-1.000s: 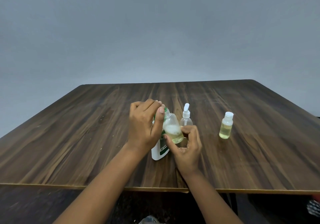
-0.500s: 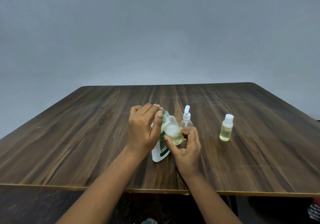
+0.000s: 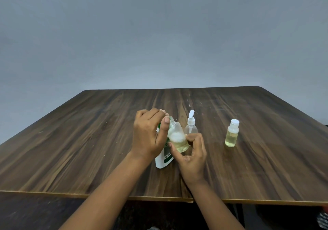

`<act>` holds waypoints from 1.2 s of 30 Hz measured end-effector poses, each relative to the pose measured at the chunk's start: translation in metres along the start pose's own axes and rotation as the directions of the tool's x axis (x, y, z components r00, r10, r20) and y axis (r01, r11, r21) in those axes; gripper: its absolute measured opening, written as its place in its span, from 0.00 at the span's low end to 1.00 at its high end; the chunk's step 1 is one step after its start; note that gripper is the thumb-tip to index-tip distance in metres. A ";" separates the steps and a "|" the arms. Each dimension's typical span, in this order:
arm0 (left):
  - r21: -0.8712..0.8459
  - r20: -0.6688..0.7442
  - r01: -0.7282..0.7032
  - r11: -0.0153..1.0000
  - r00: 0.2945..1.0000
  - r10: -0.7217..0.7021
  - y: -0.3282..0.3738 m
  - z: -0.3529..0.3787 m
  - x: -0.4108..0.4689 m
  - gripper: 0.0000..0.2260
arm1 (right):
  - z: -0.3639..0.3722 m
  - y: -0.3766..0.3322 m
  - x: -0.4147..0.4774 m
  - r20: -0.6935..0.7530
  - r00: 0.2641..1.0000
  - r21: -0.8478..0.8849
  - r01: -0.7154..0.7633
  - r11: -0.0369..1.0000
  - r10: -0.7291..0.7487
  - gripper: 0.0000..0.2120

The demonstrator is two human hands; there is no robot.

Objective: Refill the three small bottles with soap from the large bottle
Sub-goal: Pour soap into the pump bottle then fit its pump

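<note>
My right hand [image 3: 193,155] grips a small clear bottle [image 3: 177,139] by its lower body and holds it tilted to the left above the table. It has yellowish soap and white foam inside. My left hand [image 3: 149,135] has its thumb and curled fingertips pinched at this bottle's neck, and whatever sits on the mouth is hidden. Behind my left hand the large white bottle [image 3: 162,160] with a green label stands on the table. A small pump bottle [image 3: 191,123] stands just behind my right hand. A small white-capped bottle [image 3: 231,135] with yellowish soap stands further right.
Everything rests on a dark wooden table [image 3: 88,141] whose front edge runs below my forearms. A plain grey wall rises behind it. A bit of striped cloth [image 3: 324,219] shows at the lower right corner.
Both hands keep the same hold on the small clear bottle. The whole scene has slid slightly lower in the frame.
</note>
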State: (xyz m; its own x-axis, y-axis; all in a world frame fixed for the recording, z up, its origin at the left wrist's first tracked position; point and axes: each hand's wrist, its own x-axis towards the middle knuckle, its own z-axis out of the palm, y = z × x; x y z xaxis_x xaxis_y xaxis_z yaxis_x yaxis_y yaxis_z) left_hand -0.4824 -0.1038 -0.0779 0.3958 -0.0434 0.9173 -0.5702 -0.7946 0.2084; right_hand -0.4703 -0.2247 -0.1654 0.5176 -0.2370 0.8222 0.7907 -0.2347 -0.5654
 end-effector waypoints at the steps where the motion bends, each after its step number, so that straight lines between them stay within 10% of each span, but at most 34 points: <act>1: 0.001 0.001 -0.006 1.000 1.000 0.006 0.002 -0.001 0.002 0.28 | 0.000 -0.001 0.001 -0.006 1.000 0.004 0.000 1.000 0.000 0.16; 36: -0.035 0.004 -0.031 0.999 1.000 0.031 -0.003 -0.001 0.011 0.33 | -0.001 -0.003 0.001 -0.017 0.999 -0.029 0.029 0.999 -0.029 0.16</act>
State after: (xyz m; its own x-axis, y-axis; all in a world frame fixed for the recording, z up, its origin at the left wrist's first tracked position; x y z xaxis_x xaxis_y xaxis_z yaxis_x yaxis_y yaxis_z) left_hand -0.4767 -0.1017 -0.0682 0.3806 -0.0699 0.9221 -0.6069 -0.7713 0.1920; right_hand -0.4724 -0.2248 -0.1623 0.4887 -0.2460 0.8371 0.7954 -0.2687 -0.5433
